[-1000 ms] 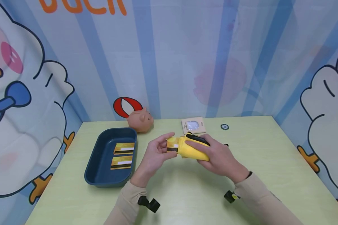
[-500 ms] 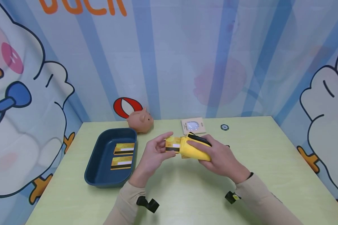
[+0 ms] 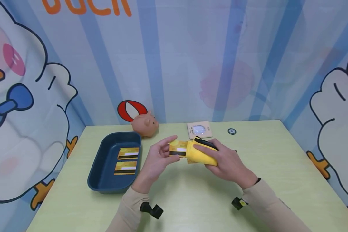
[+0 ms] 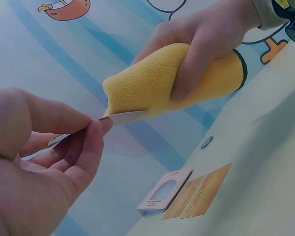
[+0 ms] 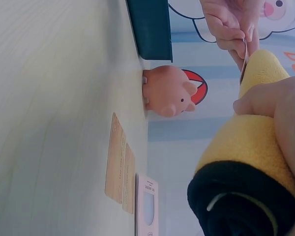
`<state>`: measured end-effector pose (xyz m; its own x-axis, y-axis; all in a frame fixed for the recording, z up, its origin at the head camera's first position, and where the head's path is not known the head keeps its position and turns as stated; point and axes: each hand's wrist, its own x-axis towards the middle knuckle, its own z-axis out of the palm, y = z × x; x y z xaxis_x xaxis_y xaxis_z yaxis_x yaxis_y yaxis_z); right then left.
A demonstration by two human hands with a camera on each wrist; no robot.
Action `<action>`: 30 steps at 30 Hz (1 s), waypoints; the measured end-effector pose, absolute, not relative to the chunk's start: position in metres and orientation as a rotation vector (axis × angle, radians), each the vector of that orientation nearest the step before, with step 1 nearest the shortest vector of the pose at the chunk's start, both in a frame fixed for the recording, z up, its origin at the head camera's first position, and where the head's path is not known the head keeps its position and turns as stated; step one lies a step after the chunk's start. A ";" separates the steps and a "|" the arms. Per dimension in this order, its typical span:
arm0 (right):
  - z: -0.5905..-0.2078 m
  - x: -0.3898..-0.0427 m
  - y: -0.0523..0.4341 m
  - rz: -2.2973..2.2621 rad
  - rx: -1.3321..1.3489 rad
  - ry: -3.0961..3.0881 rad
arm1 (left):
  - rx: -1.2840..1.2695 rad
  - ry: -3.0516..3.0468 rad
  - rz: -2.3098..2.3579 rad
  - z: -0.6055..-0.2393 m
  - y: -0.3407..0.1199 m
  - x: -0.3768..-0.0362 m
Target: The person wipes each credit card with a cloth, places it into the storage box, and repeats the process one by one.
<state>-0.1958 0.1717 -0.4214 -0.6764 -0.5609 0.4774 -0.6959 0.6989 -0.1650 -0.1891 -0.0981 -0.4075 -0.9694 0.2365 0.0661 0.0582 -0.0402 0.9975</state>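
the yellow cloth [image 4: 152,83] looks like soft fleece, fuzzy and matt, with a black edge of the same nap. the card [image 3: 177,149] beside it is thin plastic, smooth, gold with a dark glossy stripe. the two cards [image 3: 127,160] in the tray seem the same plastic. the blue tray [image 3: 100,169] is smooth matt plastic. the piggy bank [image 5: 167,91] looks like smooth, matt rubbery plastic. the table [image 3: 191,199] is pale green, matt, with fine wood-like grain.

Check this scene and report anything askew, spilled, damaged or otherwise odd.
Nothing stands out. The left hand pinches a gold card while the right hand wraps a yellow cloth around it. Two more cards lie flat in the blue tray.
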 end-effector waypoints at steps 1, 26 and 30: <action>-0.422 -0.196 0.172 0.474 0.974 -2.516 | 0.323 2.083 2.159 -0.407 -0.098 -0.189; -0.423 -0.197 0.174 0.448 0.955 -2.533 | 0.305 2.067 2.178 -0.407 -0.103 -0.189; -0.423 -0.196 0.174 0.450 0.954 -2.539 | 0.305 2.071 2.171 -0.406 -0.104 -0.190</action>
